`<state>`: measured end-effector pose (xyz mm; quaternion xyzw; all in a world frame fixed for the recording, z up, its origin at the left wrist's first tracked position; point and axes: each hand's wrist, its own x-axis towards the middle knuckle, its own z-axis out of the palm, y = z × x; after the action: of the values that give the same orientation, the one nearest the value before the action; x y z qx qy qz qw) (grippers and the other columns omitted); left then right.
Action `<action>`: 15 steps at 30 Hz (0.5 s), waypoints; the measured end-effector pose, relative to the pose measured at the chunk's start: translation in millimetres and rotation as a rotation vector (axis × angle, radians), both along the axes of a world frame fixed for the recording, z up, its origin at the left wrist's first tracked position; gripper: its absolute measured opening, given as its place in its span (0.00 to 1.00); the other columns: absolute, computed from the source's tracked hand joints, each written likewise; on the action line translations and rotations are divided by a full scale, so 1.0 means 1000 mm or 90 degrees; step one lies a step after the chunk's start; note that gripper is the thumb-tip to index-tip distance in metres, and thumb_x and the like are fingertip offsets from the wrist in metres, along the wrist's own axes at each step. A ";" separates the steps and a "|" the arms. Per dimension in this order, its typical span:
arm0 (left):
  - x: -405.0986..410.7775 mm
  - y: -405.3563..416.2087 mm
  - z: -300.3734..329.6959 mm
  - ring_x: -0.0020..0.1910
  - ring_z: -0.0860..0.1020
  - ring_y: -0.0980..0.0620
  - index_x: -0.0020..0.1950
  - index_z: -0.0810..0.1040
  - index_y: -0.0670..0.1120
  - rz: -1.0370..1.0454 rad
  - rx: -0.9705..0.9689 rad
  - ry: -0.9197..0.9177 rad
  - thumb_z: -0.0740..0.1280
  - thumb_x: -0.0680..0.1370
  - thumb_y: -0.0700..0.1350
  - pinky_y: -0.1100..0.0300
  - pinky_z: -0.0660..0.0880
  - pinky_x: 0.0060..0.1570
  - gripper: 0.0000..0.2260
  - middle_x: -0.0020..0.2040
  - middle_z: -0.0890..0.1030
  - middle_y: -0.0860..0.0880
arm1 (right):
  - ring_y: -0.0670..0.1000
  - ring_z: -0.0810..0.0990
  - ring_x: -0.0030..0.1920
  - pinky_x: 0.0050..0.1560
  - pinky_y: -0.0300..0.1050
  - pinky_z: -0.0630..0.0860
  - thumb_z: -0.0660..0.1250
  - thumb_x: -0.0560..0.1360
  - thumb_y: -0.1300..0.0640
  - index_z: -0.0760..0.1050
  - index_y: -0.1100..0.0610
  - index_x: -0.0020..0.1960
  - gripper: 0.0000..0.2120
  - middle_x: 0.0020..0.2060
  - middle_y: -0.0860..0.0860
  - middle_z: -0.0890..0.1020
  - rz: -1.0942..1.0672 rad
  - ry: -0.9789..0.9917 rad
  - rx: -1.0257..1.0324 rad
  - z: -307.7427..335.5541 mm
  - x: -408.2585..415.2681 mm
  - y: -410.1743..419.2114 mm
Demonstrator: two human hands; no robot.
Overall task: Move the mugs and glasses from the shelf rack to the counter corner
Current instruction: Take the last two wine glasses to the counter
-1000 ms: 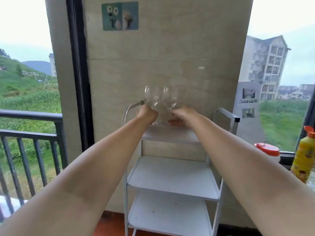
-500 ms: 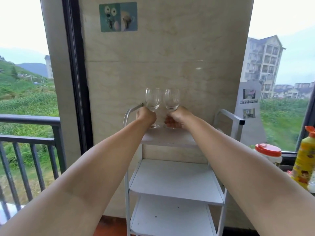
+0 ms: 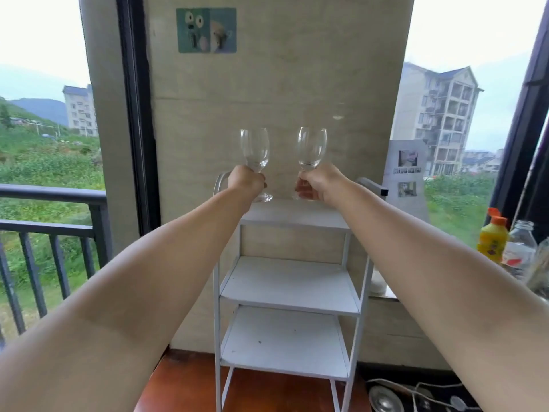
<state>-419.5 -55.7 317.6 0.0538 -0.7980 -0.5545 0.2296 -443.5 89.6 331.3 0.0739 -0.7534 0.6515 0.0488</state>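
Note:
Two clear stemmed wine glasses are held upright above the top shelf of a white shelf rack [image 3: 292, 217]. My left hand [image 3: 246, 181] grips the stem of the left glass [image 3: 255, 148]; its foot hangs just over the shelf's back edge. My right hand [image 3: 316, 182] grips the stem of the right glass [image 3: 311, 147], and the fingers hide its foot. The glasses are a hand's width apart. The rack's three shelves carry nothing else.
A beige tiled wall stands behind the rack. At the right, a yellow bottle with an orange cap [image 3: 491, 239] and a clear glass bottle [image 3: 520, 248] stand on a ledge by the window. A balcony railing [image 3: 53, 209] is at the left. Cables [image 3: 421, 394] lie on the floor at lower right.
Both hands have raised the glasses off the top shelf and drawn them apart. The view has shifted, bringing more of the right ledge and floor into sight.

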 end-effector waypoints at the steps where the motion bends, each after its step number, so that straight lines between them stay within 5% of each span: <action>1: 0.007 -0.001 0.001 0.31 0.73 0.53 0.50 0.81 0.37 0.001 0.001 0.008 0.61 0.77 0.38 0.65 0.66 0.22 0.10 0.42 0.83 0.45 | 0.50 0.76 0.23 0.19 0.38 0.74 0.58 0.78 0.67 0.69 0.61 0.38 0.10 0.30 0.56 0.74 -0.003 0.006 -0.002 0.000 0.008 0.002; 3: 0.025 -0.002 0.002 0.28 0.70 0.55 0.50 0.81 0.37 -0.003 0.009 0.020 0.61 0.77 0.37 0.70 0.64 0.15 0.10 0.32 0.76 0.50 | 0.48 0.76 0.19 0.18 0.36 0.72 0.58 0.77 0.68 0.69 0.61 0.38 0.10 0.30 0.56 0.74 -0.014 0.015 -0.008 0.001 0.029 0.006; 6: 0.056 -0.001 0.004 0.29 0.71 0.53 0.47 0.79 0.41 -0.019 0.008 0.042 0.59 0.77 0.36 0.70 0.64 0.14 0.09 0.31 0.73 0.51 | 0.51 0.77 0.23 0.19 0.37 0.73 0.59 0.77 0.68 0.70 0.61 0.38 0.10 0.31 0.56 0.75 -0.031 0.027 -0.022 0.002 0.064 0.012; 10: 0.101 0.006 -0.005 0.37 0.72 0.48 0.46 0.78 0.41 -0.045 0.010 0.045 0.58 0.78 0.38 0.64 0.68 0.29 0.08 0.35 0.76 0.47 | 0.52 0.77 0.29 0.21 0.38 0.75 0.60 0.78 0.66 0.71 0.61 0.38 0.10 0.32 0.56 0.76 -0.070 0.016 -0.045 -0.008 0.113 0.017; 15: 0.156 0.022 -0.039 0.37 0.74 0.49 0.32 0.73 0.45 -0.108 -0.016 0.023 0.58 0.78 0.38 0.60 0.68 0.40 0.15 0.43 0.80 0.44 | 0.49 0.78 0.24 0.21 0.38 0.75 0.61 0.78 0.64 0.73 0.63 0.42 0.07 0.33 0.55 0.77 -0.118 -0.018 -0.051 -0.043 0.176 0.026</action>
<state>-263.9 -33.3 278.2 -0.0265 -0.8023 -0.5630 0.1968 -267.4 115.6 288.6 -0.0075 -0.7308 0.6749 0.1015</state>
